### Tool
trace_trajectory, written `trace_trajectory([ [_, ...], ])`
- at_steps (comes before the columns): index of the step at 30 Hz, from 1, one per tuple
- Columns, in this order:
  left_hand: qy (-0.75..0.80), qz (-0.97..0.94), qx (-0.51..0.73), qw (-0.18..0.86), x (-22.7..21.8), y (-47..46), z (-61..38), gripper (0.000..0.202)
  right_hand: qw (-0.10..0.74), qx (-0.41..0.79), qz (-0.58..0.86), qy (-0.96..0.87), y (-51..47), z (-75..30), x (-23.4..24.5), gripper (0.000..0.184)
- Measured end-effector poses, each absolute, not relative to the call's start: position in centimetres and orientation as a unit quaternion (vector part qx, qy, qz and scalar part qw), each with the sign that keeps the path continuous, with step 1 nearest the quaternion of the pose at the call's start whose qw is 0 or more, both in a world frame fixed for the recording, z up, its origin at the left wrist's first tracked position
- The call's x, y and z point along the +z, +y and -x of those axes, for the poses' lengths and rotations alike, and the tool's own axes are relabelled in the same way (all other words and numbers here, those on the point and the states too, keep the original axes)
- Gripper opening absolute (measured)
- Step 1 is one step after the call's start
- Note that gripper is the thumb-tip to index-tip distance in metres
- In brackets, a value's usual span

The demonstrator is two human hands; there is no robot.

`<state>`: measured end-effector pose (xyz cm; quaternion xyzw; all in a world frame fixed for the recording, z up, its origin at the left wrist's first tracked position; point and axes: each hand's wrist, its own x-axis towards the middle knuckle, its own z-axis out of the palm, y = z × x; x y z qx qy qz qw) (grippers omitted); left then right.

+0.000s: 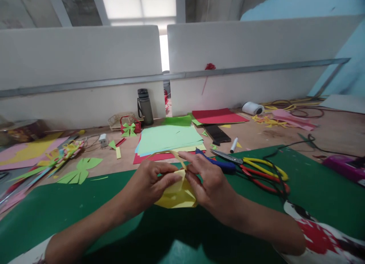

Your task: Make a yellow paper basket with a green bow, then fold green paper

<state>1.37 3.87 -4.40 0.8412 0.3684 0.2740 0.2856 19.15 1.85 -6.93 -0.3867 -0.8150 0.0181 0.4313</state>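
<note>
Between my two hands, above the green mat (114, 203), is a folded yellow paper piece (178, 198) shaped like a small basket. A thin yellow paper strip (167, 152) arches over its top. My left hand (149, 182) pinches the paper's upper edge between thumb and fingers. My right hand (209, 182) pinches the strip's end against the paper's right side. Fingers cover the spot where strip and paper meet. Just beyond my right hand lie a blue-handled tool (225, 166), partly hidden, scissors with yellow handles (262, 166) and a red-handled tool (264, 183).
Stacked light-green paper (171, 138), red paper (219, 115), a phone (218, 134) and a marker (234, 145) lie ahead. A bottle (146, 108) stands behind a red paper basket (134, 125). Green cutouts (81, 170) are left; a purple object (345, 167) and cord are right.
</note>
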Motion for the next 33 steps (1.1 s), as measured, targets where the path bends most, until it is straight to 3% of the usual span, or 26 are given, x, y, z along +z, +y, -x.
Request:
trace_trajectory([
  [3, 0.364, -0.837, 0.284, 0.295, -4.7, 4.0, -1.3, 0.034, 0.430, -0.002, 0.389, -0.815, 1.9, -19.0, -7.1, 0.043],
  [7, 0.357, -0.828, 0.294, 0.316, -4.8, 4.2, -1.4, 0.027, 0.431, -0.002, 0.386, -0.815, 2.0, -18.9, -7.4, 0.044],
  [17, 0.359, -0.825, 0.334, 0.282, -4.8, 4.1, -1.7, 0.019, 0.417, 0.116, 0.430, -0.792, 1.6, -19.0, -7.0, 0.046],
  [27, 0.368, -0.844, 0.290, 0.260, -4.9, 4.3, -1.4, 0.019, 0.437, 0.166, 0.413, -0.782, 1.8, -19.0, -6.7, 0.022],
  [33, 0.361, -0.848, 0.289, 0.259, -4.9, 4.4, -1.4, 0.022, 0.378, 0.194, 0.410, -0.807, 1.6, -19.3, -5.8, 0.020],
])
